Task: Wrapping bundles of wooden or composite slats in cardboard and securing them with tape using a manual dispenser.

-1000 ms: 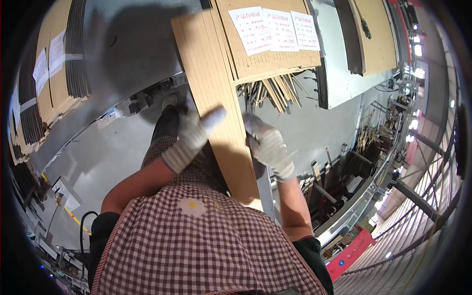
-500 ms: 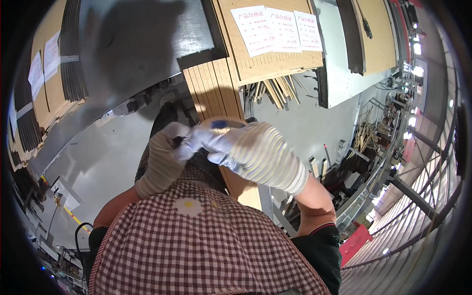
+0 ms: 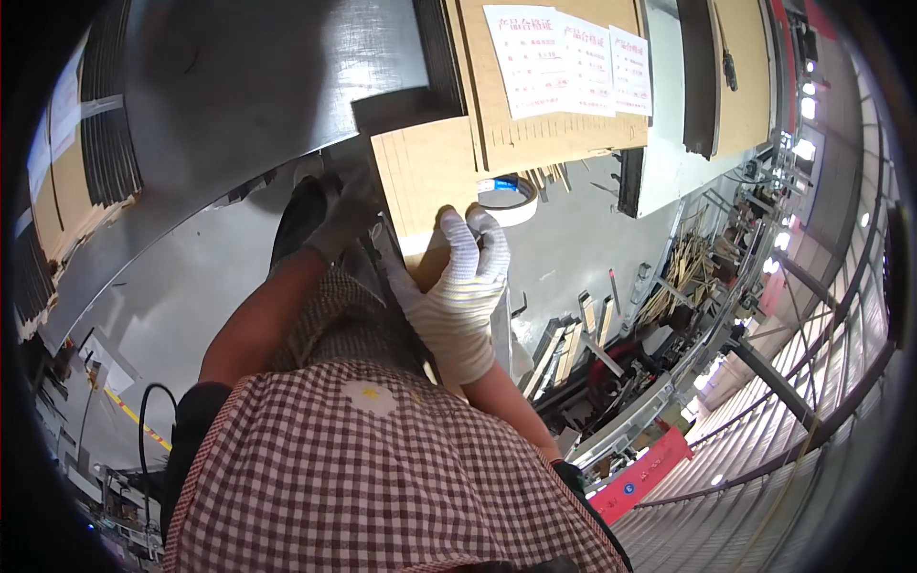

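Observation:
My right hand [image 3: 458,296], in a striped knitted glove, lies over the near part of a stack of pale wood boards [image 3: 425,172], its thumb toward the stack's left side. At its fingertips, beside the stack's right edge, is a roll of tape [image 3: 514,212] with a blue patch inside the core. The fingers close on the roll's near rim, part of which they hide. My left hand [image 3: 349,215] is down in shadow along the left side of the stack, smeared by motion. Its fingers cannot be made out.
A dark metal surface [image 3: 239,86] spans the upper left, with bundled boards [image 3: 110,153] at its left edge. Ahead, labelled boards [image 3: 564,134] bear white paper sheets [image 3: 535,62]. Wood offcuts [image 3: 693,277] and metal framing stand at the right.
My hands were together above the stack. My left hand has swung forward and down along its left side; my right hand has turned onto the boards. The tape roll has shifted right.

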A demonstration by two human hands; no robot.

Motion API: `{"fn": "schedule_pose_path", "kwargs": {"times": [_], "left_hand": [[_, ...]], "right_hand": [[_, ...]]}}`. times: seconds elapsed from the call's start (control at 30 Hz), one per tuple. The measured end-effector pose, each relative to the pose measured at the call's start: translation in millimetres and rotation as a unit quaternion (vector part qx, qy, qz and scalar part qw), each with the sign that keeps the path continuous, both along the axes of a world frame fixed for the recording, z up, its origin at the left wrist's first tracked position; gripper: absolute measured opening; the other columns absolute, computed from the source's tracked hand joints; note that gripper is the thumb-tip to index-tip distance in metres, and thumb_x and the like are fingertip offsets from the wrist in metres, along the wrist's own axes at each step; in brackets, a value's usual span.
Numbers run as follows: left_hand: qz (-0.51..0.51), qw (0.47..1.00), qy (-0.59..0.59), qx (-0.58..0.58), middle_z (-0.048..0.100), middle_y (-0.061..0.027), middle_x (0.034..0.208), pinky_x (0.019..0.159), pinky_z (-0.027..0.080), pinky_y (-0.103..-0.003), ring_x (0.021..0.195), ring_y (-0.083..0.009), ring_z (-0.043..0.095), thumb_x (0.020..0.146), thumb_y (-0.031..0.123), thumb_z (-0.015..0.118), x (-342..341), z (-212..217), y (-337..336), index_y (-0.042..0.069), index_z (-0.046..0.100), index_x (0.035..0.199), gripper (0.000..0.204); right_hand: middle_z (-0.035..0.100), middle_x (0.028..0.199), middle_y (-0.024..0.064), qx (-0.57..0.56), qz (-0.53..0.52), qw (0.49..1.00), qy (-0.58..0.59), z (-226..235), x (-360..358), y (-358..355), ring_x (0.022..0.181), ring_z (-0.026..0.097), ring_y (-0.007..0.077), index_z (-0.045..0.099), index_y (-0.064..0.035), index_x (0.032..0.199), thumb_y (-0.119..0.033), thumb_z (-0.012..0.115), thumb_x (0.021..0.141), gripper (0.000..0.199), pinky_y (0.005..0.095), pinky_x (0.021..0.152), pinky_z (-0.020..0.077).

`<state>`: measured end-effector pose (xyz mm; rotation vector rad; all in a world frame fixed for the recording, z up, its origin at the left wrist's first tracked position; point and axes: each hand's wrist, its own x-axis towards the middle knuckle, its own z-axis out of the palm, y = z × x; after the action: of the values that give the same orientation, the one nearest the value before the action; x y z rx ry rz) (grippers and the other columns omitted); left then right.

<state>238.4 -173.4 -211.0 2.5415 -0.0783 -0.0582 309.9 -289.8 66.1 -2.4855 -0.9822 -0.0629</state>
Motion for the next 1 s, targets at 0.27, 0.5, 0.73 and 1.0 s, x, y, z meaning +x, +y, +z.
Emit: {"fn": "schedule_pose_path", "kwargs": {"times": [0.27, 0.5, 0.73, 1.0], "left_hand": [[0.041, 0.991, 0.125, -0.03, 0.066, -0.0098, 0.124, 0.112, 0.043, -0.042, 0.13, -0.0244, 0.053, 0.091, 0.014, 0.072, 29, -12, -56, 0.002, 0.055, 0.137, 0.051], [0.3, 0.857, 0.009, -0.42, 0.069, -0.0123, 0.119, 0.104, 0.049, -0.038, 0.115, -0.0253, 0.062, 0.09, 0.011, 0.071, -41, 67, 60, 0.0, 0.06, 0.13, 0.043], [0.257, 0.848, -0.081, -0.457, 0.073, -0.0129, 0.101, 0.085, 0.055, -0.038, 0.087, -0.0271, 0.072, 0.082, 0.015, 0.077, 20, 265, 31, 0.005, 0.071, 0.107, 0.028], [0.04, 0.965, -0.212, -0.148, 0.067, -0.0065, 0.109, 0.099, 0.045, -0.047, 0.108, -0.0301, 0.057, 0.07, 0.035, 0.076, 54, 269, 49, 0.013, 0.069, 0.111, 0.047]], "right_hand": [[0.047, 0.125, 0.0247, -0.038, -0.036, 0.999, -0.012, 6, -6, 22, 0.115, 0.052, 0.0436, 0.046, -0.0066, 0.134, -0.018, 0.09, 0.064, 0.083, 0.051, 0.094, 0.0482], [0.048, 0.123, 0.0248, -0.017, -0.054, 0.998, 0.014, 8, -2, 22, 0.112, 0.054, 0.0438, 0.052, -0.0046, 0.128, -0.023, 0.088, 0.066, 0.074, 0.0516, 0.094, 0.0485], [0.053, 0.122, 0.0176, 0.094, -0.015, 0.986, 0.14, 24, 15, 14, 0.11, 0.056, 0.035, 0.056, -0.0056, 0.127, -0.031, 0.092, 0.063, 0.078, 0.0448, 0.095, 0.0486], [0.075, 0.092, 0.0106, -0.021, 0.205, 0.958, 0.199, 114, 73, 20, 0.075, 0.071, 0.0293, 0.074, -0.0064, 0.1, -0.026, 0.078, 0.085, 0.025, 0.0358, 0.069, 0.0553]]}}
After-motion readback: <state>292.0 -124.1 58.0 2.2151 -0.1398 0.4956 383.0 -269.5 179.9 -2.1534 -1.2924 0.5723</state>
